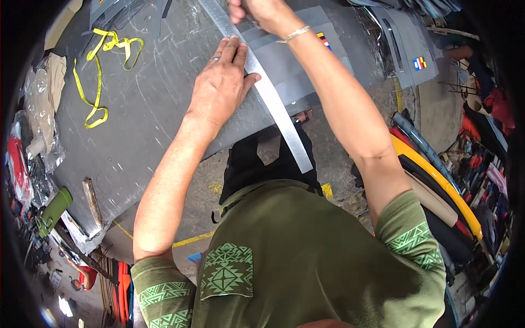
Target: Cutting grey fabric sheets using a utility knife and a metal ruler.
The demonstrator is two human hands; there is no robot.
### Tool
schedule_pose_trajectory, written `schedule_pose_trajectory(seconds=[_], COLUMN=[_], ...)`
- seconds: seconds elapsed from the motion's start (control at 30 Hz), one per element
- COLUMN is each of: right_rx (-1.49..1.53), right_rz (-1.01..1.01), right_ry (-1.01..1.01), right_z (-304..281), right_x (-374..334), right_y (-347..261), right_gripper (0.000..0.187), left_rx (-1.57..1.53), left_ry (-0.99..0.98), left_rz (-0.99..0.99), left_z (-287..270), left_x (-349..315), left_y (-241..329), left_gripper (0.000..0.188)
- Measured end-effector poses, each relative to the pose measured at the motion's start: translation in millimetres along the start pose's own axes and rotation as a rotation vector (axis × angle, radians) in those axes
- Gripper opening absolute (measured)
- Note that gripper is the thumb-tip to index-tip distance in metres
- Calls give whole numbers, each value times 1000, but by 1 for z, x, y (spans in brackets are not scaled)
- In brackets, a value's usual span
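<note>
My left hand (221,82) lies flat with fingers stretched out, pressing on a long metal ruler (278,106). Its thumb reaches across the ruler's face. The ruler crosses a grey sheet (290,71) at a slant, and its near end juts past the table edge over my lap. At the top rim, beyond the left hand and by the ruler's far part, my right hand (262,13) has its fingers curled. What it may grip is hidden and cut off by the picture's edge. A small multicoloured patch (324,41) shows on the sheet beside my right wrist.
On the scratched dark table (142,109), a yellow tape measure (98,76) lies loosely looped at the left. Another grey piece with a coloured patch (419,63) lies right. Rolls of material, one of them a yellow roll (443,186), stand at the right. Plastic-wrapped goods (46,104) crowd the left edge.
</note>
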State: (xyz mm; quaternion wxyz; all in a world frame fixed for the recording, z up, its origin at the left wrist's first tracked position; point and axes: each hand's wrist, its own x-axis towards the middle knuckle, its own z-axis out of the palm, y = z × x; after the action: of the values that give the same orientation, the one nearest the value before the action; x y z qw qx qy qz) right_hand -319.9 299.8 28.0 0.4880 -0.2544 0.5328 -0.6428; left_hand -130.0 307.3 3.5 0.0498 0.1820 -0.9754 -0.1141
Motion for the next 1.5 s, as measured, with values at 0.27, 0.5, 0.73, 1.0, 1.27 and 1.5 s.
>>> schedule_pose_trajectory(seconds=[0.27,0.5,0.73,1.0,1.27,1.5], right_rx=[107,82,56,77,83,70], right_rz=[70,72,35,18,32,2], right_ry=[-10,-19,-10,-6,2,-10], right_z=[5,5,5,6,6,5], right_x=[44,48,44,43,43,41], right_y=[49,58,56,56,58,58], right_gripper=[61,63,63,62,60,60], left_rx=[-75,-58,-19,7,23,15], left_ry=[-41,-33,38,50,61,53], left_rz=[-47,-35,-2,9,13,9], left_z=[-8,-8,-1,2,2,0], left_x=[0,0,-1,-2,-3,-2], left_y=[3,2,-3,-3,-2,-3], left_gripper=[64,63,63,63,62,62])
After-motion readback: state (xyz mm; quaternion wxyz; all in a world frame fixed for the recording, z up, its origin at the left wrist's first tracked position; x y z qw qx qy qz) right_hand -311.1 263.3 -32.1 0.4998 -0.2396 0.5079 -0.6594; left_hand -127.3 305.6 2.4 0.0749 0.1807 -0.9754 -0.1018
